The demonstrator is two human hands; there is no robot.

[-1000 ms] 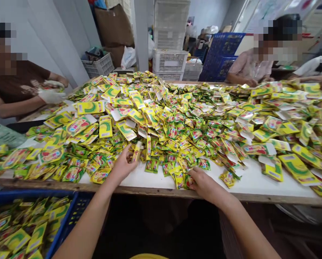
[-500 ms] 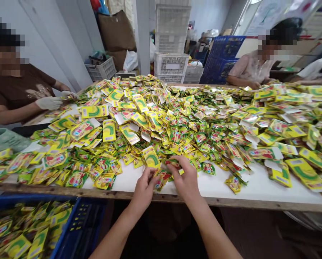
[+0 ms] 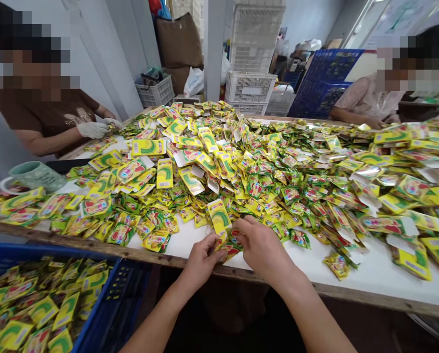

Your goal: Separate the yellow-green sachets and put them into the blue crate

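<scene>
My left hand [image 3: 201, 261] pinches the lower end of a yellow-and-green flat pouch [image 3: 219, 217] that stands up from its fingers at the near edge of the white table [image 3: 374, 272]. My right hand [image 3: 260, 249] is closed over a few small green-and-red sachets [image 3: 233, 245] right beside that pouch. Both hands meet just in front of a big heap of sachets and pouches [image 3: 263, 166] that covers most of the tabletop.
A blue crate [image 3: 105, 314] with filled pouches stands below the table at my left. A person in a brown top with white gloves [image 3: 92, 130] works at the left; another person [image 3: 366, 100] sits far right. A green cup [image 3: 35, 175] rests left. White baskets [image 3: 250, 87] stand behind.
My hands came together from apart: the left brought a yellow pouch in, the right gathered sachets and moved to it. The view has shifted left.
</scene>
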